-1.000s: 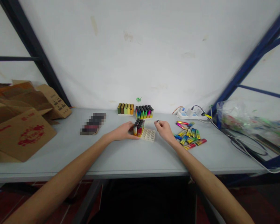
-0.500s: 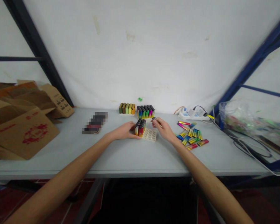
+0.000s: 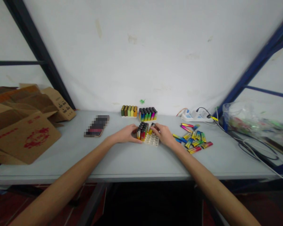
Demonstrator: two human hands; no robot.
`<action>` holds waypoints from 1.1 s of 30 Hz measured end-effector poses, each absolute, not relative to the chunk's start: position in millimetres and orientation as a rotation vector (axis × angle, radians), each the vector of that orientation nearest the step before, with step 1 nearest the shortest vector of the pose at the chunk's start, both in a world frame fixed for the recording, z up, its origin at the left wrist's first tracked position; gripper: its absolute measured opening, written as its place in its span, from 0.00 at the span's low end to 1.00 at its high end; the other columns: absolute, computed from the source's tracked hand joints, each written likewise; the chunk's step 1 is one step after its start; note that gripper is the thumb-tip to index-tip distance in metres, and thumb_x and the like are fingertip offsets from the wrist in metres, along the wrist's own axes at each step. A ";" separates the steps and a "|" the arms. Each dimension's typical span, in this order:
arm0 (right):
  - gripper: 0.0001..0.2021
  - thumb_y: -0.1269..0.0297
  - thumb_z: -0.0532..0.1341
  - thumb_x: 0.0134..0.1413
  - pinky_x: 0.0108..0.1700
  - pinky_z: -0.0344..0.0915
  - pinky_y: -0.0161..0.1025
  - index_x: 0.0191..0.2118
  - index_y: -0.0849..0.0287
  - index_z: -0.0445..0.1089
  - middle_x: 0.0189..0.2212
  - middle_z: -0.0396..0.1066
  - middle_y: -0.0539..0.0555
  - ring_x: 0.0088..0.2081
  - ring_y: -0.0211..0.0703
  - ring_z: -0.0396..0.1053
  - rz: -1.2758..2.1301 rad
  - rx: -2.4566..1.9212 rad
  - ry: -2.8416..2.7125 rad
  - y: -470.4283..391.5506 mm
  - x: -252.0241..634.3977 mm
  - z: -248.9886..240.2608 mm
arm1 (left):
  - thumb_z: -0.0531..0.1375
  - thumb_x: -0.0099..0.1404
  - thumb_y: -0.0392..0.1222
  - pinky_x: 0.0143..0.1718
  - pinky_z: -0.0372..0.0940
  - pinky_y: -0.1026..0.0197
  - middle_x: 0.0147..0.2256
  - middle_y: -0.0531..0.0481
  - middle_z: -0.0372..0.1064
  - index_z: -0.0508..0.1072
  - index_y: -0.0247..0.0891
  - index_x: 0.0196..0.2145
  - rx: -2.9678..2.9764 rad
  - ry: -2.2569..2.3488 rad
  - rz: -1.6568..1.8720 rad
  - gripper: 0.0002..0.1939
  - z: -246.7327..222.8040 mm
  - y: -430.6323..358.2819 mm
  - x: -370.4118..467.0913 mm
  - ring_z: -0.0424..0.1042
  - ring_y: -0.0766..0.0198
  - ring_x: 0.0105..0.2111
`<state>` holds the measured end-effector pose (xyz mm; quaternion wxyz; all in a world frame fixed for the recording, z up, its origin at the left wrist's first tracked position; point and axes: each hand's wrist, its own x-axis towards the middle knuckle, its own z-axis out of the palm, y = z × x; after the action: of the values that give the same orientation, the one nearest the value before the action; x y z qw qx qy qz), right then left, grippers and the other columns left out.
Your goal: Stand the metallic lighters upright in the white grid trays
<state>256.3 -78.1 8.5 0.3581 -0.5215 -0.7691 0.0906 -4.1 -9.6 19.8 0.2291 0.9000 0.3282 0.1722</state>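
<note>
A white tray (image 3: pixel 152 141) with round holes lies on the table in front of me. Upright black-topped lighters (image 3: pixel 141 135) in red, yellow and other colours fill its left part. My left hand (image 3: pixel 125 134) clasps the tray's left end, thumb along the front corner and fingers at the lighters' side. With fingertips pinched, my right hand (image 3: pixel 164 134) holds a yellow lighter (image 3: pixel 151 129) upright at the tray's back holes; whether its base is in a hole I cannot tell. Loose shiny lighters (image 3: pixel 193 138) lie heaped right of that hand.
Behind stand two filled blocks, yellow-topped lighters (image 3: pixel 129 111) and black-topped lighters (image 3: pixel 148 114). A power strip (image 3: pixel 196 117) with cables sits at the back right. To the left are a blurred dark phone-like object (image 3: pixel 97 126) and cardboard boxes (image 3: pixel 25 135).
My right hand has come down and slightly forward with the lighter, from above the tray's back edge to its holes. My left hand stays at the tray's left end.
</note>
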 end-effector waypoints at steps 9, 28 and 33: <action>0.13 0.56 0.57 0.73 0.43 0.65 0.39 0.46 0.60 0.74 0.38 0.77 0.58 0.37 0.45 0.72 0.198 -1.289 -2.189 -75.0 272.3 17.1 | 0.71 0.48 0.73 0.39 0.68 0.54 0.38 0.46 0.73 0.75 0.39 0.39 2.465 0.910 0.488 0.36 23.1 -11.6 -3.7 0.73 0.49 0.38; 0.16 0.47 0.64 0.64 0.33 0.65 0.38 0.42 0.57 0.72 0.29 0.80 0.54 0.28 0.43 0.72 0.366 -1.683 -1.901 -86.7 369.1 37.7 | 0.70 0.48 0.75 0.38 0.69 0.54 0.37 0.47 0.73 0.74 0.39 0.37 2.492 0.906 0.479 0.36 24.8 -11.3 -3.3 0.72 0.51 0.36; 0.25 0.42 0.50 0.71 0.26 0.64 0.36 0.52 0.57 0.71 0.22 0.69 0.46 0.19 0.38 0.65 0.405 -1.496 -1.717 -89.0 341.0 44.9 | 0.70 0.49 0.75 0.38 0.68 0.54 0.38 0.46 0.72 0.74 0.39 0.38 2.507 0.907 0.463 0.36 24.6 -11.5 -3.7 0.72 0.50 0.37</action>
<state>341.0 -89.0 44.9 0.4026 -0.5922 -0.6794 0.1602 -3.7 -11.5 24.6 0.2161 0.9046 0.3272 0.1672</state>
